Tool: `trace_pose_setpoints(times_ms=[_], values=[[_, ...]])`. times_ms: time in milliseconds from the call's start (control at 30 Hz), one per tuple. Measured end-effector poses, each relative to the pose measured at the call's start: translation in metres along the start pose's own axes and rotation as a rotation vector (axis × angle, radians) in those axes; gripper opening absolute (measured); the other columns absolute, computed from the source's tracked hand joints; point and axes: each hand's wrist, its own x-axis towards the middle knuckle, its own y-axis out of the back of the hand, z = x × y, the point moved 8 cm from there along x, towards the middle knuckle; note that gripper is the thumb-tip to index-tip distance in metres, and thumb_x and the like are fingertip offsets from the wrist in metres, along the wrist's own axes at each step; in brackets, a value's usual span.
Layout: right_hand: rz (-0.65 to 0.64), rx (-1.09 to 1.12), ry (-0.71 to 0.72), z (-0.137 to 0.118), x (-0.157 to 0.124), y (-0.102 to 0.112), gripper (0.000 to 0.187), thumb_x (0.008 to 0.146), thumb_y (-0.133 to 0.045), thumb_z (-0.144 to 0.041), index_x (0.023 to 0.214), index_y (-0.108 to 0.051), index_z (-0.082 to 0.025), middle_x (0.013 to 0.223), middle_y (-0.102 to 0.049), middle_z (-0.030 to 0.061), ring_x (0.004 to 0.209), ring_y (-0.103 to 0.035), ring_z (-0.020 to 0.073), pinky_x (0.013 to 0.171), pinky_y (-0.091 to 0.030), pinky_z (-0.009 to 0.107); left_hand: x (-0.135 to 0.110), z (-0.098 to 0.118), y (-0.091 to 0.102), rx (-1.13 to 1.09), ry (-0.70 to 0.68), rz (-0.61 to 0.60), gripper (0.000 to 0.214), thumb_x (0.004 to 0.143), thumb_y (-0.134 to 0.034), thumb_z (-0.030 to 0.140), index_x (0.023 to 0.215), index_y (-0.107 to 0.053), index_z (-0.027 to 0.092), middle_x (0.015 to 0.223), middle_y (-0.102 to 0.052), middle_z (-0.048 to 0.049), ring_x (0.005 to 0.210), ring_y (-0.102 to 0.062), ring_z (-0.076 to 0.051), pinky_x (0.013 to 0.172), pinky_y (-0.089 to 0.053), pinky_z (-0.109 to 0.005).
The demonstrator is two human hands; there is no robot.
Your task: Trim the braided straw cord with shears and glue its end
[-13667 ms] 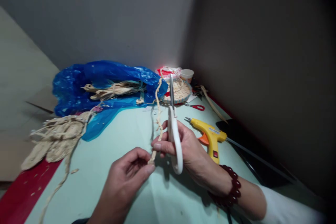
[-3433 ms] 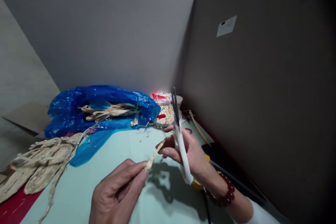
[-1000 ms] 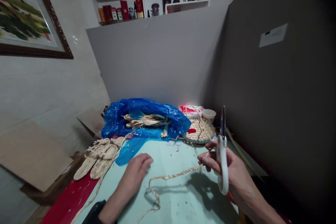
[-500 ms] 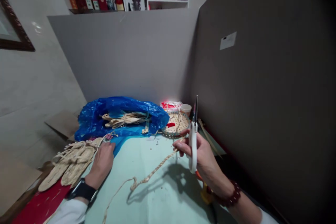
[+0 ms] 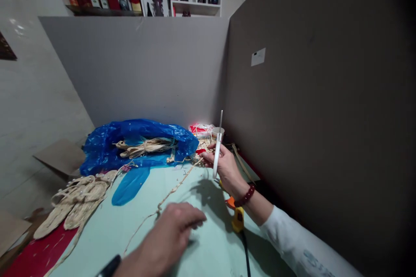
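Note:
White-handled scissors (image 5: 217, 156) stand upright in my right hand (image 5: 227, 169), blades pointing up. The same hand pinches one end of a thin braided straw cord (image 5: 178, 186) between thumb and fingertips. From there the cord slants down to the left, thinning into a loose tail. My left hand (image 5: 172, 233), slightly blurred, hovers over the table (image 5: 208, 251) near the lower part of the cord. Its fingers reach to the right, loosely bent, with nothing visible in them; it passes in front of part of the cord.
A blue plastic bag (image 5: 94, 147) holds a bundle of straw strips (image 5: 146, 146). Woven sandals (image 5: 81, 194) lie at the left on red cloth (image 5: 48, 251). A yellow tool (image 5: 238, 220) with a black cable is under my right forearm. Grey panels (image 5: 136, 69) stand behind and right.
My left hand has left the sandals' side and moved right, toward the middle front. My right hand, with scissors and cord, has moved farther away, drawing the cord straighter.

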Motion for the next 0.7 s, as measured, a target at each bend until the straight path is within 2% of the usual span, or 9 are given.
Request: trace_pose_setpoints(times_ms=[33,100,167,267,367,433,500,600,700], values=[[-0.011,0.002,-0.002,-0.002,0.001,-0.004,0.046,0.061,-0.086,-0.035,0.09,-0.053,-0.02,0.072,-0.07,-0.0012,0.06,-0.066,0.0147,0.055,-0.051,0.025,-0.001,0.007,-0.012,-0.012,-0.022,-0.016,0.012,0.091,-0.062,0.019,0.091,-0.074,0.023,0.082,-0.076,0.0002,0.078,-0.071,-0.016,0.072,-0.058,-0.031],[-0.04,0.002,-0.002,-0.007,0.002,-0.011,0.045,0.062,-0.085,-0.035,0.091,-0.054,-0.02,0.073,-0.07,-0.0011,0.063,-0.068,0.0154,0.056,-0.052,0.025,0.003,-0.004,-0.021,0.007,0.002,0.059,0.018,0.093,-0.059,0.024,0.108,-0.068,0.02,0.102,-0.074,-0.0046,0.092,-0.07,-0.021,0.083,-0.056,-0.043],[-0.071,0.0,0.001,-0.011,0.002,-0.017,0.044,0.063,-0.085,-0.034,0.092,-0.054,-0.02,0.074,-0.071,-0.0013,0.064,-0.068,0.0146,0.057,-0.051,0.024,0.013,-0.035,-0.018,0.043,0.045,0.185,0.028,0.093,-0.059,0.029,0.12,-0.062,0.021,0.128,-0.063,-0.0093,0.112,-0.062,-0.026,0.094,-0.05,-0.051],[-0.111,-0.008,-0.004,-0.011,-0.001,-0.026,0.042,0.065,-0.084,-0.033,0.093,-0.054,-0.02,0.073,-0.071,-0.0023,0.064,-0.068,0.0136,0.059,-0.052,0.024,0.038,-0.083,-0.015,0.076,0.04,0.268,0.036,0.092,-0.061,0.03,0.127,-0.057,0.022,0.135,-0.057,-0.0103,0.112,-0.061,-0.028,0.092,-0.051,-0.052],[-0.133,-0.032,-0.022,-0.008,-0.002,-0.031,0.041,0.067,-0.084,-0.033,0.093,-0.055,-0.019,0.07,-0.07,-0.0027,0.062,-0.068,0.0144,0.059,-0.052,0.024,0.061,-0.11,-0.022,0.125,0.008,0.268,0.036,0.091,-0.062,0.03,0.125,-0.058,0.02,0.131,-0.059,-0.0097,0.109,-0.062,-0.028,0.089,-0.053,-0.05],[-0.141,-0.056,-0.031,-0.007,-0.003,-0.034,0.038,0.07,-0.083,-0.032,0.093,-0.056,-0.018,0.071,-0.07,-0.0022,0.062,-0.068,0.0145,0.057,-0.052,0.024,0.069,-0.115,-0.03,0.17,-0.03,0.243,0.037,0.091,-0.062,0.03,0.126,-0.057,0.02,0.131,-0.059,-0.0099,0.109,-0.062,-0.028,0.088,-0.053,-0.05],[-0.154,-0.078,-0.033,-0.006,-0.003,-0.035,0.028,0.079,-0.076,-0.03,0.095,-0.058,-0.016,0.074,-0.069,-0.0016,0.062,-0.067,0.0136,0.056,-0.053,0.025,0.07,-0.117,-0.038,0.212,-0.059,0.225,0.037,0.091,-0.062,0.03,0.126,-0.057,0.02,0.132,-0.059,-0.0101,0.109,-0.062,-0.028,0.089,-0.053,-0.051],[-0.176,-0.105,-0.031,-0.007,-0.004,-0.037,0.017,0.092,-0.063,-0.029,0.1,-0.061,-0.014,0.081,-0.067,-0.0006,0.065,-0.065,0.0122,0.058,-0.054,0.026,0.059,-0.117,-0.044,0.26,-0.076,0.228,0.038,0.091,-0.062,0.03,0.126,-0.057,0.02,0.133,-0.058,-0.0102,0.11,-0.062,-0.028,0.09,-0.052,-0.051],[-0.191,-0.124,-0.031,-0.006,-0.007,-0.039,0.019,0.094,-0.06,-0.03,0.104,-0.061,-0.014,0.087,-0.066,0.0007,0.067,-0.064,0.0123,0.06,-0.055,0.027,0.04,-0.112,-0.047,0.277,-0.091,0.247,0.038,0.091,-0.062,0.03,0.127,-0.056,0.021,0.134,-0.058,-0.0104,0.112,-0.061,-0.028,0.09,-0.052,-0.052]])
